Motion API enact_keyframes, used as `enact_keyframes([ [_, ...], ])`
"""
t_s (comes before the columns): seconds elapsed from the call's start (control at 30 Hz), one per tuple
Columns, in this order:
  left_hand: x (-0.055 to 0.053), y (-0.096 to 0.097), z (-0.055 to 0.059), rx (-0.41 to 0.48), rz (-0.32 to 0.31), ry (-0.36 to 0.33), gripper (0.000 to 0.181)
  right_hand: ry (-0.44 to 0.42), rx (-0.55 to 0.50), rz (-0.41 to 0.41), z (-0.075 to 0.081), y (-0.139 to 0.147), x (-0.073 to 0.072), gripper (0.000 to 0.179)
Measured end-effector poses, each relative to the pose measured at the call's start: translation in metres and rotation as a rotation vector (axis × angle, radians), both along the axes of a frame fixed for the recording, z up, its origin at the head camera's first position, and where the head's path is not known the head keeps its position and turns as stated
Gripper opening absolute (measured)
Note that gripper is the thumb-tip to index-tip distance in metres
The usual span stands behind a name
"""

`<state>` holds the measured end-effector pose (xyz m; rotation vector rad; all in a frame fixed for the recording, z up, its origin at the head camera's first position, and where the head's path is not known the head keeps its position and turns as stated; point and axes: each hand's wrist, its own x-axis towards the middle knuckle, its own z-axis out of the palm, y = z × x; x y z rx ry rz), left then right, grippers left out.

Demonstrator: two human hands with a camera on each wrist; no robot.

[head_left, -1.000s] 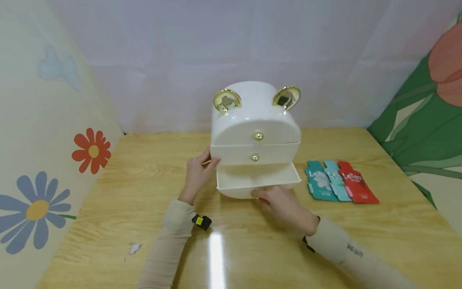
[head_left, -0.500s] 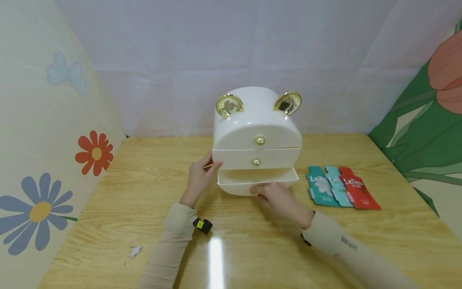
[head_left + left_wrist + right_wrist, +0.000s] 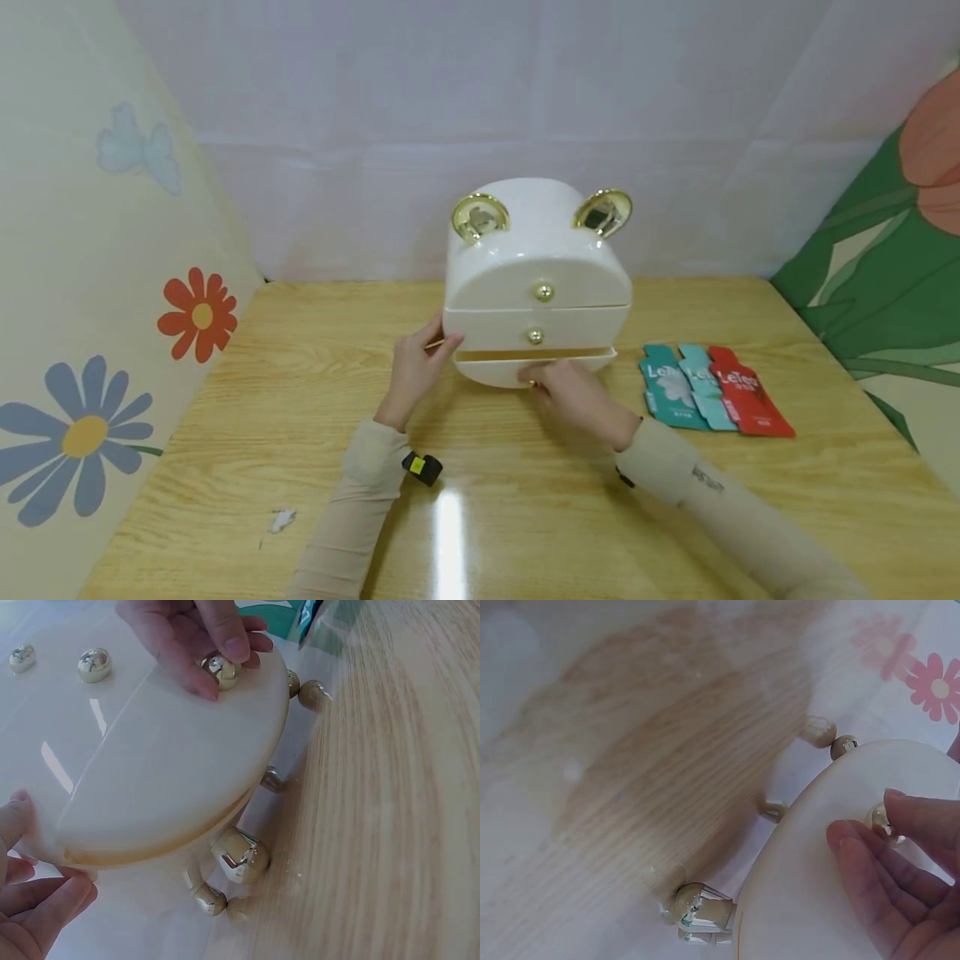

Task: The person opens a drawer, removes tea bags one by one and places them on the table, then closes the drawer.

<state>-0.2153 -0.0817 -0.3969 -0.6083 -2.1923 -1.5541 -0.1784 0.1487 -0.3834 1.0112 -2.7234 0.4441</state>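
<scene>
A white tabletop drawer box (image 3: 480,275) with two gold ears stands on the wooden table. Its lower drawer (image 3: 487,372) is pulled out a little, leaving a narrow gap below the middle drawer. My right hand (image 3: 573,393) pinches the lower drawer's gold knob (image 3: 883,821) between thumb and fingers. At the box's left side, my left hand (image 3: 418,367) grips the edge, thumb toward the front and fingers along the side. In the left wrist view, the fingertips (image 3: 71,892) sit right under the drawer's corner. Both upper drawers are flush, each with a gold knob.
Right of the box lie a dark green packet (image 3: 670,387), a light teal packet (image 3: 701,379) and a red packet (image 3: 746,392), overlapping. Gold feet (image 3: 241,853) hold the box off the table (image 3: 300,375). A white scuff (image 3: 282,521) marks the table at front left.
The lower drawer has slid inward from well open to a narrow gap, my right hand moving with it on the knob. My left hand stays at the box's side.
</scene>
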Motion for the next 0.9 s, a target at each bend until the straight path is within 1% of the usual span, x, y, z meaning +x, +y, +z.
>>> enact_keyframes([
  [0.17,0.0,0.0,0.0,0.01,-0.004,-0.001,0.048,0.009,-0.021,-0.004,-0.002,-0.001,-0.006,0.017],
  [0.4,0.0,0.001,-0.001,0.003,0.008,0.012,0.047,0.053,-0.008,0.018,-0.003,-0.002,-0.013,0.014],
  [0.47,0.003,0.002,0.002,0.004,0.014,0.013,0.046,0.051,-0.014,0.026,-0.002,-0.002,-0.015,0.014],
  [0.6,0.016,0.004,0.019,-0.009,0.016,0.016,0.044,0.056,-0.007,0.036,-0.002,-0.002,-0.018,0.015],
  [0.7,0.022,0.004,0.029,-0.011,0.003,0.034,0.043,0.032,-0.009,0.018,-0.002,-0.002,-0.019,0.017],
  [0.83,0.021,0.004,0.03,0.001,-0.007,0.047,0.042,-0.017,-0.021,-0.016,-0.001,-0.003,-0.022,0.017],
  [0.9,0.021,0.003,0.03,0.004,-0.01,0.046,0.041,-0.019,-0.021,-0.019,-0.001,-0.003,-0.024,0.016],
])
